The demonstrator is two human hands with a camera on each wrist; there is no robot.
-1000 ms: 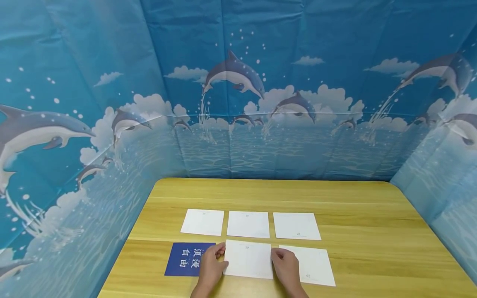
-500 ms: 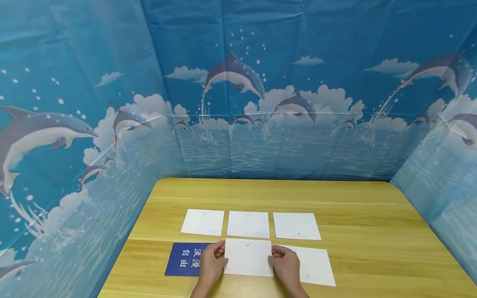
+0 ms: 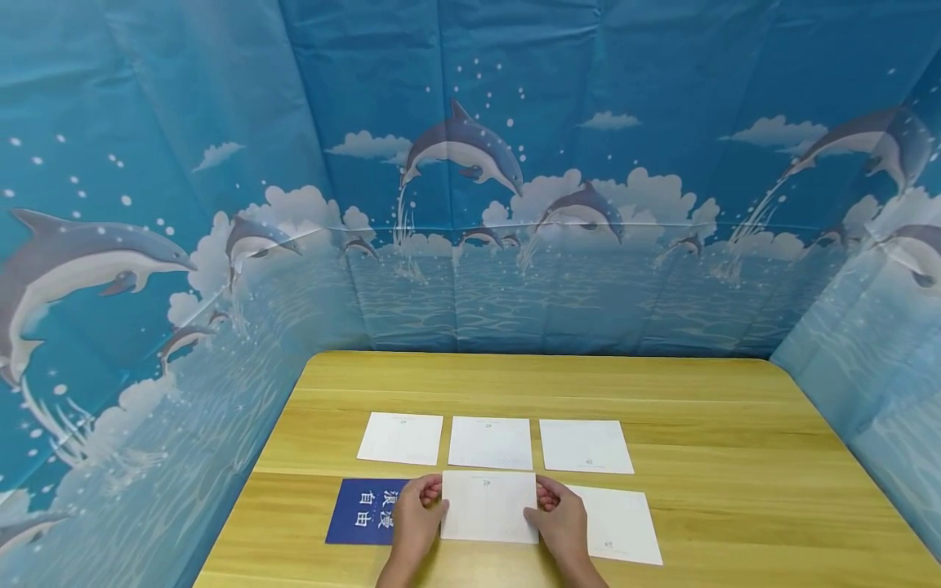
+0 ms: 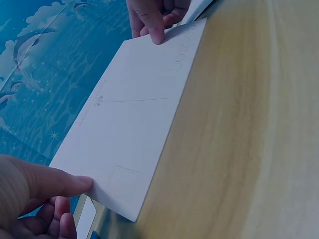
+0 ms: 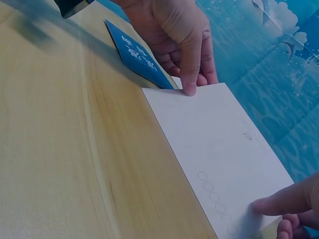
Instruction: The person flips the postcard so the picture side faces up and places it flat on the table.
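A white postcard (image 3: 488, 508) is held between both hands, its printed address side facing up. My left hand (image 3: 417, 516) pinches its left edge, thumb on top and fingers curled beneath. At the opposite edge my right hand (image 3: 562, 521) pinches it the same way. In the left wrist view the postcard (image 4: 129, 119) shows a stamp box and a dividing line; the right wrist view shows a row of small circles on it. A blue card (image 3: 360, 513) with white characters lies left of my left hand, partly covered by it. Another white postcard (image 3: 625, 527) lies beyond my right hand.
Three white postcards form a row behind: a left one (image 3: 400, 438), a middle one (image 3: 489, 443) and a right one (image 3: 586, 446). All lie on the wooden table (image 3: 735, 457). A blue dolphin-print curtain (image 3: 559, 286) stands along the table's back and sides.
The postcard between the hands has risen a little and its near edge has tipped up. My right thumb has slid from its edge onto its face. The other cards stay put.
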